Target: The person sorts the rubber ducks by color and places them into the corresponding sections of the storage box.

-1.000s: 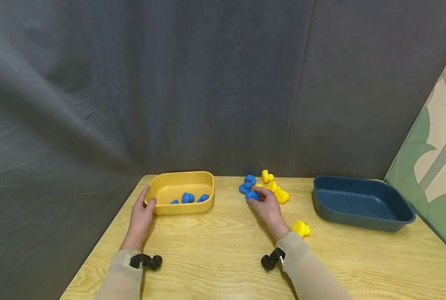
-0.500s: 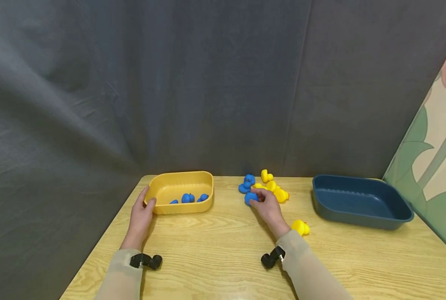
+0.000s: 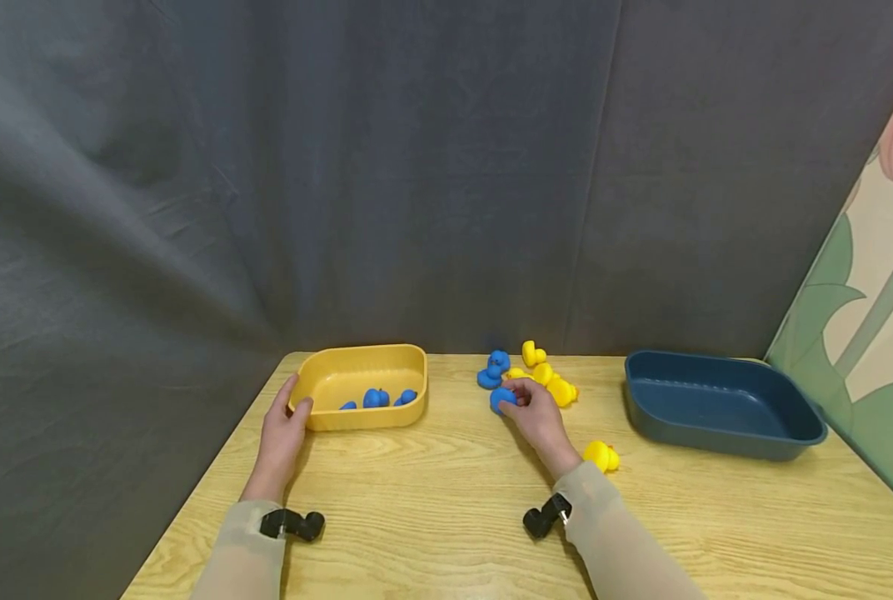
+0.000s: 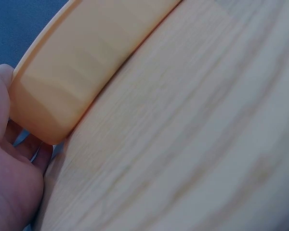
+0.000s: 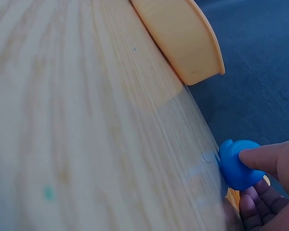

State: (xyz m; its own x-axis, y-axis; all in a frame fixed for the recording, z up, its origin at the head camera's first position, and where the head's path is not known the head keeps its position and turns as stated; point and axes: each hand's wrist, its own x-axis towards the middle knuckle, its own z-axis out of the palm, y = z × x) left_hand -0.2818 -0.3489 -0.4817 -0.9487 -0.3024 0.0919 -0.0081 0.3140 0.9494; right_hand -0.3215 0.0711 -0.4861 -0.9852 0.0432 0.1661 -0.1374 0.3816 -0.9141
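My left hand [image 3: 281,425] holds the near left corner of a yellow plastic bin [image 3: 364,419]. Its thumb lies at the rim and the other fingers go round the outside wall in the left wrist view. Inside the bin lie blue rubber ducks [image 3: 375,398]. With my right hand [image 3: 538,417] I pinch another blue duck [image 5: 238,166] between thumb and fingers, low over the wooden table or touching it; I cannot tell which. Just behind that hand sit more blue ducks [image 3: 495,369] and several yellow ducks [image 3: 544,373], partly hidden by the fingers.
A dark blue bin [image 3: 724,437] stands at the right, with no ducks visible inside. A lone yellow duck [image 3: 601,456] lies beside my right wrist. The wooden table [image 3: 431,517] ends at a grey curtain [image 3: 431,183] behind, and a patterned panel [image 3: 859,350] borders the right.
My right hand has drawn the pinched blue duck slightly toward me, away from the other blue ducks, then stayed nearly still. The left hand keeps its place on the yellow bin.
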